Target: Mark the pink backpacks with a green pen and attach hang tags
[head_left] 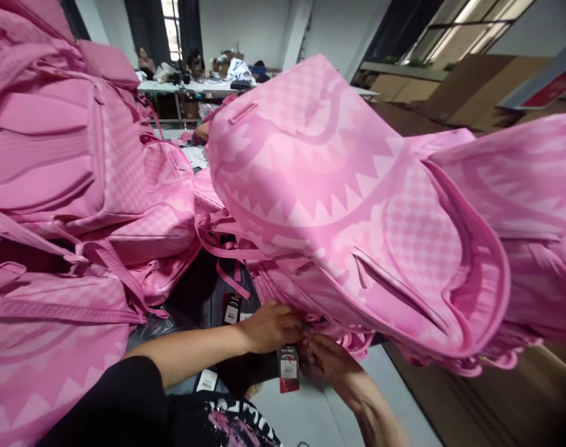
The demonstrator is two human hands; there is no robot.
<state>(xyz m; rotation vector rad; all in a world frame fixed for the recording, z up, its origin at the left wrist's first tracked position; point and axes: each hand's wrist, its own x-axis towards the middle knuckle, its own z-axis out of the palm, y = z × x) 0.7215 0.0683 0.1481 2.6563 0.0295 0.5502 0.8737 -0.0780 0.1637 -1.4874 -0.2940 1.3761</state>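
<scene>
Pale walls (246, 31) and dark curtains (146, 31) are seen behind a cluttered worktable (203, 87) at the far end of the room. At centre right, a large pink backpack (306, 205) is tilted above the hands, its front printed with jagged teeth and pale checks; a slit pocket and a wider opening are left gaping toward the lower right. More pink backpacks (120, 143) are heaped at left. Below the tilted one's near edge, a black-and-red hang tag (288, 383) is suspended between the left hand (274, 326), stretched across from a black sleeve (120, 391), and the right hand (327, 354), angled up from below. Fingers on both are curled inward, close together; what is gripped cannot be told, the fingertips being hidden or blurred.
</scene>
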